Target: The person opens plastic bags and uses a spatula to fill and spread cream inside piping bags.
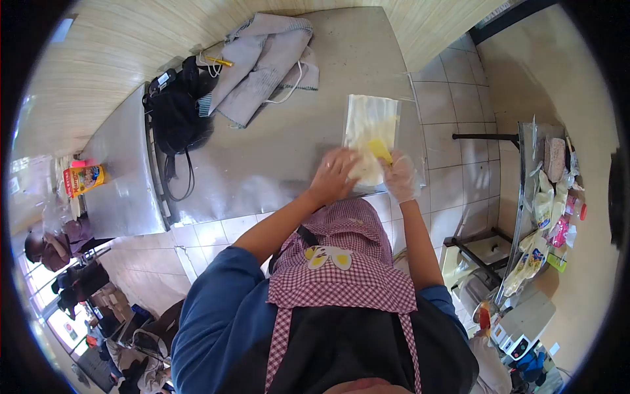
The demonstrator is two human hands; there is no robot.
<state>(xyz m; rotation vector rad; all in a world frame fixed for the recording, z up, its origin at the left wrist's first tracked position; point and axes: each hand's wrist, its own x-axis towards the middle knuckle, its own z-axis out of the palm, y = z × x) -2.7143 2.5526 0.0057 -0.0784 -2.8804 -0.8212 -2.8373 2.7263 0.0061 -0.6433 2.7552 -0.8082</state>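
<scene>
Gloved right hand (400, 178) grips a yellow piece (378, 150) over a plastic packet (371, 115) on the metal table (262, 167); left hand (335, 176) spreads open at its left side — grey cloth (262, 69), black bag (174, 125) well apart.

Worktable (256, 161) and surroundings
Plastic bag (371, 115): right end, near edge. Left hand (336, 175): near left corner of it. Right hand (401, 177): near right corner, flat piece (379, 150) in fingers, over the bag. Cloth (262, 72): far side, left. Strapped bag (174, 121): just left of cloth. Snack packet (84, 179): side table (125, 197), far left. Shelf (523, 157): right, beyond tiled floor (446, 144).
</scene>
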